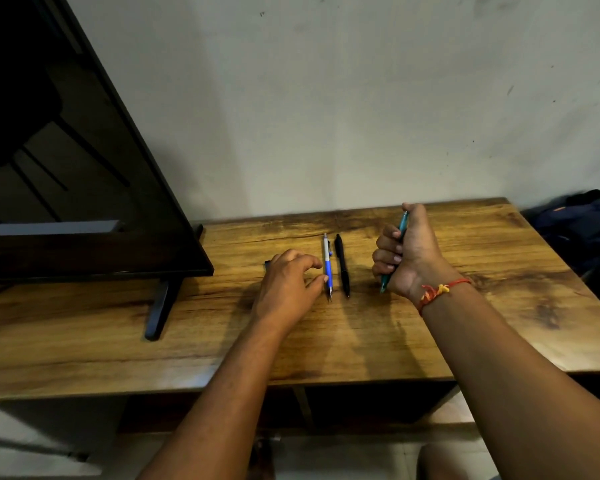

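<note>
My right hand (pixel 409 251) is clenched round a teal pen (pixel 403 223), held steeply in the fist above the wooden table (pixel 465 323). My left hand (pixel 288 282) hangs loose, gripping nothing — its thumb seems to touch the blue pen (pixel 327 261), which lies just beside a black pen (pixel 342 265).

Dim indoor light from overhead. Soft, wide shadows spread left of and below the left hand (pixel 284 289) on the brown wooden tabletop (pixel 465 323). Black flat television screen (pixel 66 150) carries faint reflections. Centre sharp, teal plastic pen (pixel 400 230) crisp. Dark blue fabric bag (pixel 586 230) soft at the edge. Wide-angle lens slants the screen's edge.
</note>
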